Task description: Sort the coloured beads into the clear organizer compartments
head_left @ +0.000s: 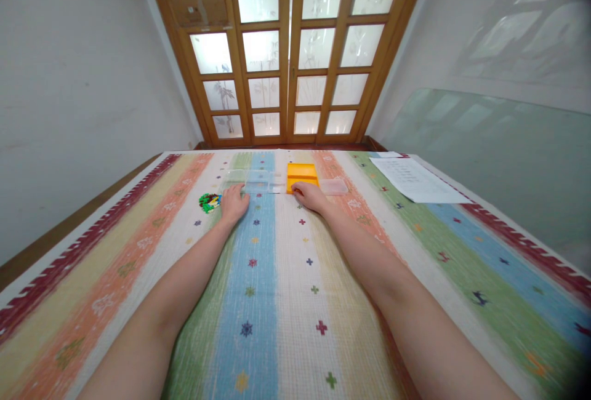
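My left hand (234, 203) rests on the cloth with its fingers apart, beside the right edge of a small pile of green, yellow and dark pieces (210, 202). Just ahead of it lies a clear plastic tray (258, 178). My right hand (308, 196) is at the front edge of a yellow-orange tray (302, 172), its fingers curled together near the left front corner. Whatever is between those fingertips, if anything, is too small to make out. Another clear plastic piece (336, 186) sticks out right of the yellow tray.
A striped, patterned tablecloth (286, 301) covers the table. White printed paper sheets (415, 180) lie at the far right. Behind the table stand wooden doors (289, 68) with frosted panes, and a pale glass panel (498, 184) leans along the right wall.
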{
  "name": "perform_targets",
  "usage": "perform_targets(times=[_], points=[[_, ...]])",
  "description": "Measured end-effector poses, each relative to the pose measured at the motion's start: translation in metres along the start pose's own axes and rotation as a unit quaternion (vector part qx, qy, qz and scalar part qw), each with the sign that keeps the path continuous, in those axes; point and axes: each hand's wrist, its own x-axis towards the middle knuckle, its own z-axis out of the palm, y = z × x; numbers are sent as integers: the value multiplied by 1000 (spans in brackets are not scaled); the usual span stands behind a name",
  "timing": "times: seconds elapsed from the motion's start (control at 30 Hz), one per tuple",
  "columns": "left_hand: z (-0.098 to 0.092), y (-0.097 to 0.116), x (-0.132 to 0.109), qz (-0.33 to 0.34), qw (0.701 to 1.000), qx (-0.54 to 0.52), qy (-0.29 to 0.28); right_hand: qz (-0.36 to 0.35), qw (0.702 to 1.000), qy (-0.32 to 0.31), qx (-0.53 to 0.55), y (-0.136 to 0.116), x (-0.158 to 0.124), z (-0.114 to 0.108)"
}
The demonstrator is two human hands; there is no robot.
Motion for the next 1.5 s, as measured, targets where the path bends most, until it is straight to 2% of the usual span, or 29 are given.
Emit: perform_targets(times=[0.67, 1.17, 1.23, 1.5], points=[[8, -7, 3, 31, 999, -18, 14, -24, 1000, -2, 8, -5, 0, -1], [4, -4, 2, 27, 1000, 1, 9, -41, 999, 6, 22, -11, 2, -7], [3, -4, 2, 25, 1000, 0, 9, -20, 999, 28, 28, -6, 3, -14], [0, 0, 1, 16, 1000, -8, 0, 152, 979, 134, 30, 36, 7, -48]])
